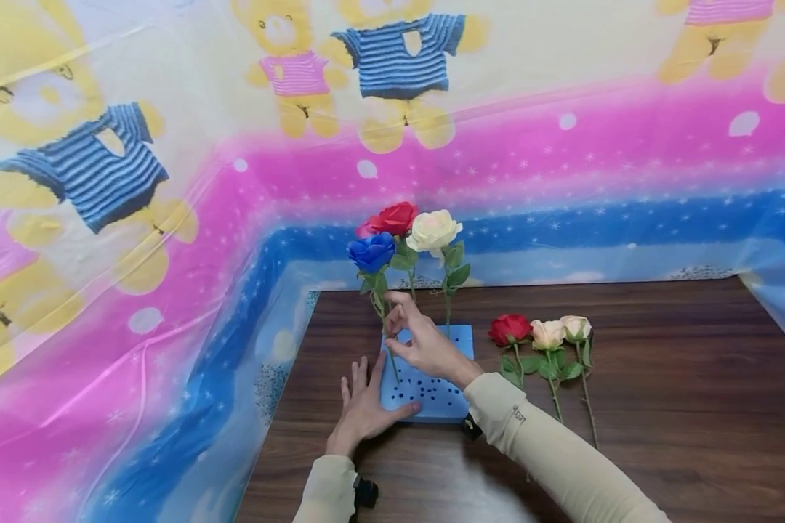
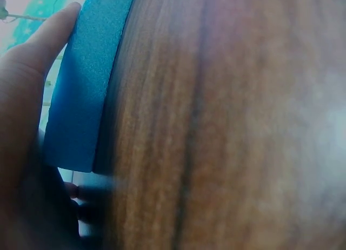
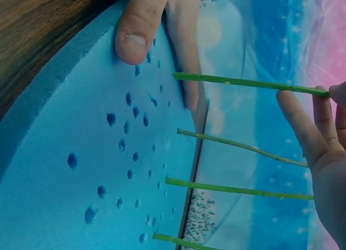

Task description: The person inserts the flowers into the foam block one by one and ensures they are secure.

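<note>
Between thumb and fingertips, my right hand (image 1: pixel 425 345) pinches the green stem (image 3: pixel 243 83) of a blue artificial rose (image 1: pixel 371 253). The rose stands nearly upright, its stem's lower end at the holed face of a blue foam block (image 1: pixel 435 415); whether it has entered a hole I cannot tell. My left hand (image 1: pixel 364 412) rests against the block's left side, fingers spread and its thumb (image 3: pixel 135 36) on the top face. Toward the block's far side stand a red rose (image 1: pixel 397 217), a pinkish-red one (image 1: pixel 368 228) partly hidden, and a cream rose (image 1: pixel 435 230).
On the dark wooden table (image 1: pixel 680 392), right of the block, lie a red rose (image 1: pixel 510 329) and two pale peach roses, one (image 1: pixel 548 334) beside the other (image 1: pixel 576 328). A cartoon-bear cloth (image 1: pixel 530 167) hangs behind and left of the table.
</note>
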Motion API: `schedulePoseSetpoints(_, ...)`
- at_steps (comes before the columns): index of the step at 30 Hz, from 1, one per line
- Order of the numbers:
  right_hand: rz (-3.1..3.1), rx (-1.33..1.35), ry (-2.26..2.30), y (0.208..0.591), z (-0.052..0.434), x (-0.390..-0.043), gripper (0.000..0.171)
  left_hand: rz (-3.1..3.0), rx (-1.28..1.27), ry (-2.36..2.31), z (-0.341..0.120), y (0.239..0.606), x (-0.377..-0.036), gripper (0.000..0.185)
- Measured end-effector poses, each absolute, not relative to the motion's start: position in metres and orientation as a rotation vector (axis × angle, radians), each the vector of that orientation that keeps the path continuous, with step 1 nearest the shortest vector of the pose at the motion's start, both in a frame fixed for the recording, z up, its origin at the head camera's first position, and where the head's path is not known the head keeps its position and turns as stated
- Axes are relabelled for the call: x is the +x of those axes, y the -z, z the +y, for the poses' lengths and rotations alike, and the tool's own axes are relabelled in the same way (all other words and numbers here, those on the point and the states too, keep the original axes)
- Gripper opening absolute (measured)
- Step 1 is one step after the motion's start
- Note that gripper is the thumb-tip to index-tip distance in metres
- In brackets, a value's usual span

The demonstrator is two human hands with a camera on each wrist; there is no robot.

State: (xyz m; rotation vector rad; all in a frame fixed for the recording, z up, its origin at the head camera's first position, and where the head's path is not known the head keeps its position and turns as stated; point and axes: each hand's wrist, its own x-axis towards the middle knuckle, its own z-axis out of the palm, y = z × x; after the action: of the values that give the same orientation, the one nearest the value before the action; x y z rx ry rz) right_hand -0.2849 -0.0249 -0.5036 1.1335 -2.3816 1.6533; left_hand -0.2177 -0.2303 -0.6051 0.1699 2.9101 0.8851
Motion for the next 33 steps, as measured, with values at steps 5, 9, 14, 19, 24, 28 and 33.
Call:
schedulePoseSetpoints(5, -2.380, 1.132, -1.646, 0.507, -0.026, -0.288, 0.077, 2.916, 0.181, -0.891, -0.230, 0.604, -0.216, 0.124)
schedulePoseSetpoints(9, -2.388, 1.116, -1.611, 0.510, -0.026, -0.290, 0.078, 2.922, 0.190, -0.897, -0.229, 0.603, -0.216, 0.124)
schedulePoseSetpoints(14, -2.398, 1.111, -1.580, 0.515, -0.027, -0.292, 0.078, 2.923, 0.192, -0.884, -0.230, 0.602, -0.216, 0.124)
schedulePoseSetpoints(19, -2.400, 1.120, -1.582, 0.518, -0.028, -0.294, 0.078, 2.929, 0.205, -0.881, -0.230, 0.603, -0.216, 0.124)
schedulePoseSetpoints(24, -2.405, 1.125, -1.581, 0.523, -0.028, -0.294, 0.078, 2.935, 0.211, -0.874, -0.230, 0.603, -0.216, 0.124)
schedulePoseSetpoints(28, -2.411, 1.132, -1.577, 0.526, -0.027, -0.294, 0.075, 2.928, 0.208, -0.876, -0.230, 0.603, -0.216, 0.124)
schedulePoseSetpoints(33, -2.425, 1.115, -1.584, 0.529, -0.027, -0.295, 0.073, 2.930, 0.202, -0.880, -0.231, 0.604, -0.217, 0.124)
